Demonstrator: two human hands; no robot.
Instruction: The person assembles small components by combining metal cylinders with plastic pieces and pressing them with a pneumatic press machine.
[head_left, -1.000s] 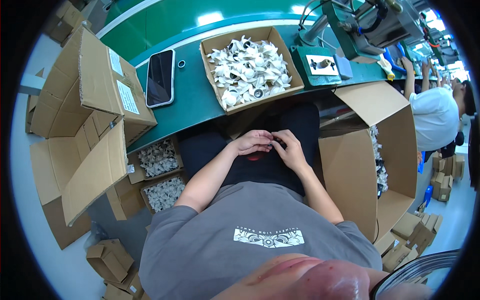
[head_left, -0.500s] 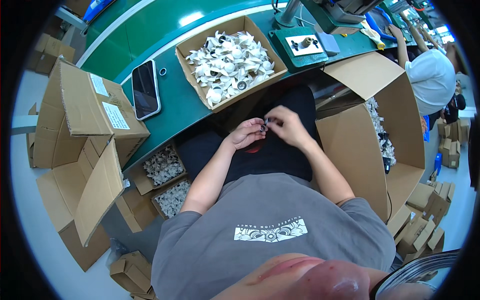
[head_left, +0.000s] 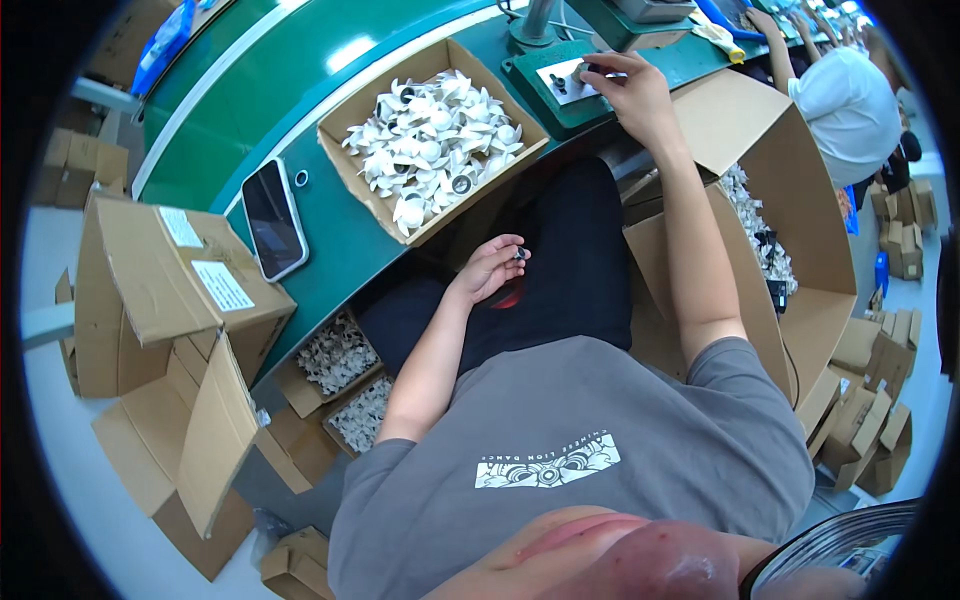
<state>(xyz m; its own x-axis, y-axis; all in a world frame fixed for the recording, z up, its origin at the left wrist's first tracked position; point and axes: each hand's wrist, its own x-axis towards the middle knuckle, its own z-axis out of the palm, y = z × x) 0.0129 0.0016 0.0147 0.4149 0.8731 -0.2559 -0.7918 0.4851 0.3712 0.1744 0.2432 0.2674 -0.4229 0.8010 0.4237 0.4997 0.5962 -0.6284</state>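
Observation:
My left hand (head_left: 488, 270) is held over my lap, its fingers closed on a small dark ring-shaped part (head_left: 520, 254). My right hand (head_left: 637, 95) reaches out to the bench, fingertips pinched at a small dark part (head_left: 592, 69) just above the metal fixture plate (head_left: 568, 86). That plate lies on the green machine base (head_left: 560, 112); my fingers partly hide what stands on it. Between my hands and the bench's far side sits an open carton (head_left: 395, 232) heaped with white finned plastic pieces (head_left: 435, 140).
A phone (head_left: 275, 220) and a small ring (head_left: 301, 178) lie on the green bench (head_left: 340, 235). Large open cartons stand at left (head_left: 150, 270) and right (head_left: 690, 260). Boxes of pale parts (head_left: 360, 412) sit below the bench. Another person in white (head_left: 845, 110) works at far right.
My right hand has left my left hand and moved up and right to the fixture plate. The left hand stays over my lap with its small part. The whole view has shifted slightly.

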